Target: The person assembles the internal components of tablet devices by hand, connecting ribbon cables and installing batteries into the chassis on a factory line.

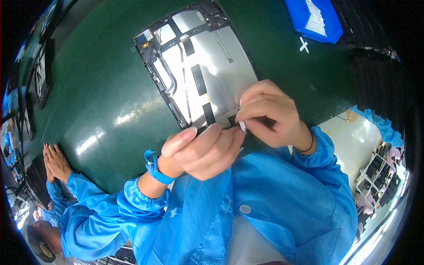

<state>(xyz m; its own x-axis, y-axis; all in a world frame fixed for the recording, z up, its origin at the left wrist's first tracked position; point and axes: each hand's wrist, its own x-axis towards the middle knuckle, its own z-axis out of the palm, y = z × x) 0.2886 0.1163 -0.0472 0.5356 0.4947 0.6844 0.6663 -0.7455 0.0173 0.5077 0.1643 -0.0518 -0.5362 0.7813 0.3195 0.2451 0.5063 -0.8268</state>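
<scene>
A flat, tablet-like electronic device (225, 66) lies tilted in front of me, its silver inner plate facing up. Black tape strips, thin cables and small parts run along its dark frame. My left hand (203, 152) is curled at the near edge, with the thumb by the near left corner; what its fingers close on is hidden. Over the near right corner, my right hand (271, 115) pinches a small white strip (242, 125) between thumb and fingers. The left fingertips come close to that strip; whether they touch it I cannot tell.
A green work surface (110, 84) lies under the device. At the far right are a blue bag-like holder (314, 20) with white contents and a white cross mark (303, 44). Dark ribbed material (375, 79) borders the right. Another person's hand (56, 161) rests on the surface at left.
</scene>
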